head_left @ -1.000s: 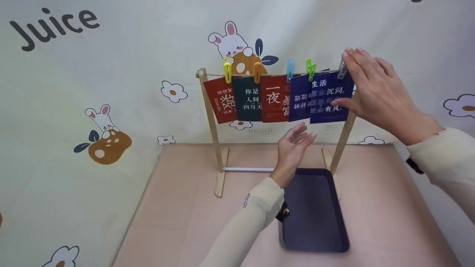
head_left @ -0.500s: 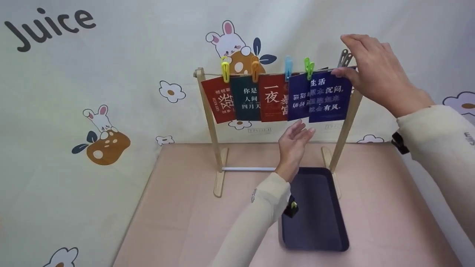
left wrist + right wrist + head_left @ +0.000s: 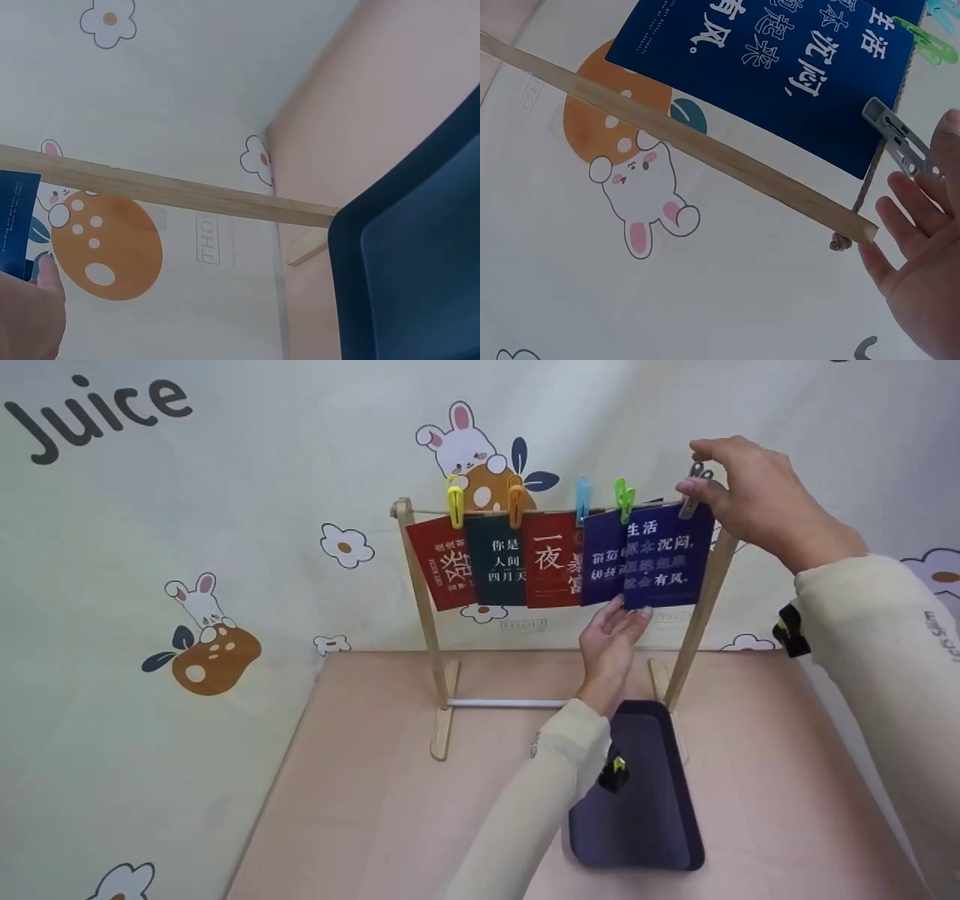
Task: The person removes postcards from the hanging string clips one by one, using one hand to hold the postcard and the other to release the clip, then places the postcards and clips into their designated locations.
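Note:
A dark blue card with white lettering (image 3: 667, 559) hangs at the right end of a cord. A grey clothespin (image 3: 889, 124) is clamped over its top corner and the cord. My right hand (image 3: 776, 506) surrounds the clothespin's upper end, thumb in front and index finger above, without visibly squeezing it. In the right wrist view its fingers reach behind the handle. My left hand (image 3: 609, 649) is at the card's lower left corner, fingers extended upward and the thumb just under the bottom edge. Whether it touches the card is hard to tell.
Several other cards, including a red card (image 3: 551, 556), hang along the cord from yellow (image 3: 455, 504), orange (image 3: 515, 502), blue (image 3: 583, 499) and green clothespins (image 3: 624, 499). A wooden stand (image 3: 424, 600) supports the cord. A dark tray (image 3: 694, 840) lies in front.
My right hand first moved away from the grey clothespin, then came back with thumb and index around its top. My left hand moved slightly right and up to the blue card's bottom edge.

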The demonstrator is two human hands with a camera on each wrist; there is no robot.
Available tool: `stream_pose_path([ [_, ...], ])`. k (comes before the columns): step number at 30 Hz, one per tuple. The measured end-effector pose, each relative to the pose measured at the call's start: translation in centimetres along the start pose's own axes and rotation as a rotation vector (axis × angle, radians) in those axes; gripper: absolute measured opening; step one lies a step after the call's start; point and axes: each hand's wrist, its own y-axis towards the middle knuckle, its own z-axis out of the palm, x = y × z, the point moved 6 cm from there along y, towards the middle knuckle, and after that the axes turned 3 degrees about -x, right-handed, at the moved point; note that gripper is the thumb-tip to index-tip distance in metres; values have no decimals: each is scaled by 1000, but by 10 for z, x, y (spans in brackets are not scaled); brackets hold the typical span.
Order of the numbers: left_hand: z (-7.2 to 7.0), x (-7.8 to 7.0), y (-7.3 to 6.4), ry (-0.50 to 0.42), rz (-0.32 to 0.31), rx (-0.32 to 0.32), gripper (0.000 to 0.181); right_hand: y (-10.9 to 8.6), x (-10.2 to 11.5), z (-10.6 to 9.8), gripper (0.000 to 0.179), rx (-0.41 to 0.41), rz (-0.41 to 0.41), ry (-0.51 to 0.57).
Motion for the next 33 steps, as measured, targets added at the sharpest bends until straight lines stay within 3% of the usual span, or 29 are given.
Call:
stream_pose_path([
  [5, 3, 3, 0, -97, -23, -16, 40, 0, -6, 0, 58, 39, 54, 50],
  [10, 6, 5, -1, -191, -16, -12, 27, 0, -10, 0, 54, 20, 98, 103],
  [15, 6, 5, -1, -216, -5, -8, 17, 0, -10, -1, 50, -4, 115, 124],
  [22, 6, 5, -2, -226, -6, 8, 12, 1, -5, -3, 41, -66, 69, 93],
  [33, -3, 6, -9, -196, -12, 19, 14, 0, -4, -12, 31, -245, 41, 102],
])
